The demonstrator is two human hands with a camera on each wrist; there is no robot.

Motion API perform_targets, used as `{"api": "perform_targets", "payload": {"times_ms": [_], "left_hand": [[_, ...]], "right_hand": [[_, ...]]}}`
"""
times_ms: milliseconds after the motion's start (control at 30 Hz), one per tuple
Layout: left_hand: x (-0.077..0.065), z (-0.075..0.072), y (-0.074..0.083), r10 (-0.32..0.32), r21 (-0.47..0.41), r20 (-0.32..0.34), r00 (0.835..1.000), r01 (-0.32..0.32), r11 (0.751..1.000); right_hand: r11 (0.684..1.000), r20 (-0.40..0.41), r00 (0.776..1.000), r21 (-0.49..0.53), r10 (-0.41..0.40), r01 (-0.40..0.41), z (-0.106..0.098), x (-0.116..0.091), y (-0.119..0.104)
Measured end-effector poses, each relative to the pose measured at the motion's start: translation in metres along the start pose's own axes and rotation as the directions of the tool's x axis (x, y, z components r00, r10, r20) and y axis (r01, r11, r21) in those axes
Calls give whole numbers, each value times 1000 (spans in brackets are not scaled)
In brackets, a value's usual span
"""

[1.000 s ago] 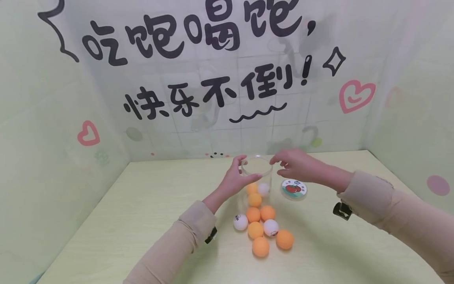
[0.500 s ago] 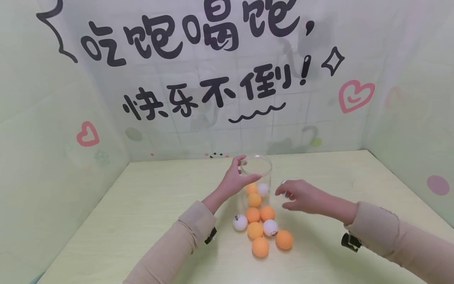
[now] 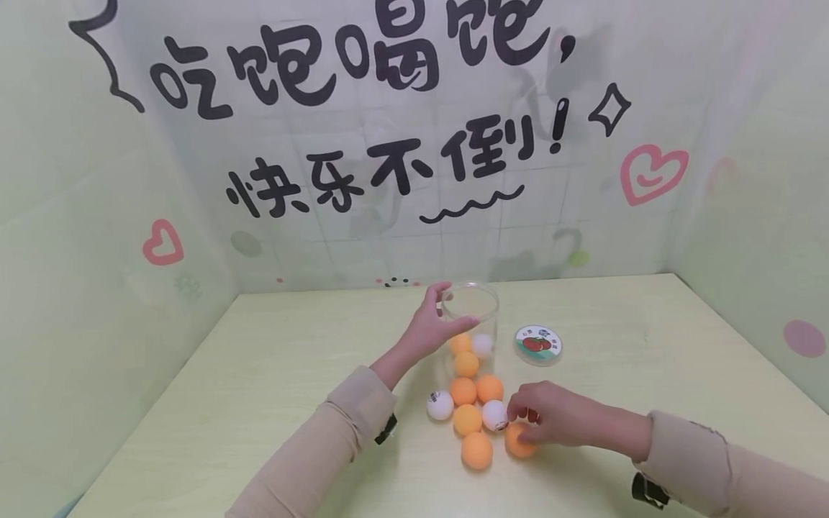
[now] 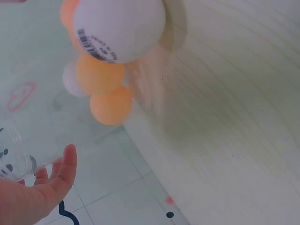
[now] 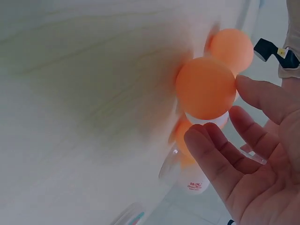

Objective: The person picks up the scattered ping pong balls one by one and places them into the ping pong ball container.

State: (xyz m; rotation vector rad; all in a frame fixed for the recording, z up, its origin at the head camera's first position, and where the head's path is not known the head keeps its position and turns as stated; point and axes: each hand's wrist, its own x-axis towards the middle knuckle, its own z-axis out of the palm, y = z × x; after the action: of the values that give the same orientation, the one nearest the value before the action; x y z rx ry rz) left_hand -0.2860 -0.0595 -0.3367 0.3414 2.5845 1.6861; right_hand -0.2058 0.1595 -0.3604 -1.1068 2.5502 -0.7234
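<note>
left hand is gripping clear canister | right hand is sitting at orange ball, fingers parted, touch unclear | ball is lying toward canister's five o'clock | pick-up seemingly is pending, next probably calling for pinching

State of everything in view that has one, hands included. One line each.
Clear jar: upright, uncovered, balls visible inside
Lid: off the jar, flat on the table, printed side up
Front-right orange ball: on the table, outside the jar
Six other loose balls: on the table; four orange, two white
Left hand: holding the jar near its rim
Right hand: at the front-right ball, not closed on it
</note>
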Motion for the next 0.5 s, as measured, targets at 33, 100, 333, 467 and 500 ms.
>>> {"api": "perform_targets", "payload": {"times_ms": [33,100,333,467,500], "left_hand": [[0,0,0,0,-2,0,1000,0,1000],[-1,0,0,0,-5,3,1000,0,1000],[-5,-2,-2,7,-5,8,1000,-7,1000],[-7,-3,-2,13,-8,11,1000,-13,1000],[-8,-3,-2,13,-8,13,1000,-13,1000]], "right_hand": [[1000,8,1000,-1,4,-4,1,-1,0],[1000,19,1000,-5,4,-4,3,-2,-1],[1000,53,999,-21,3,-2,10,-5,-5],[999,90,996,-36,27,-24,13,-8,-9],[999,97,995,-39,37,-33,14,-9,-10]]}}
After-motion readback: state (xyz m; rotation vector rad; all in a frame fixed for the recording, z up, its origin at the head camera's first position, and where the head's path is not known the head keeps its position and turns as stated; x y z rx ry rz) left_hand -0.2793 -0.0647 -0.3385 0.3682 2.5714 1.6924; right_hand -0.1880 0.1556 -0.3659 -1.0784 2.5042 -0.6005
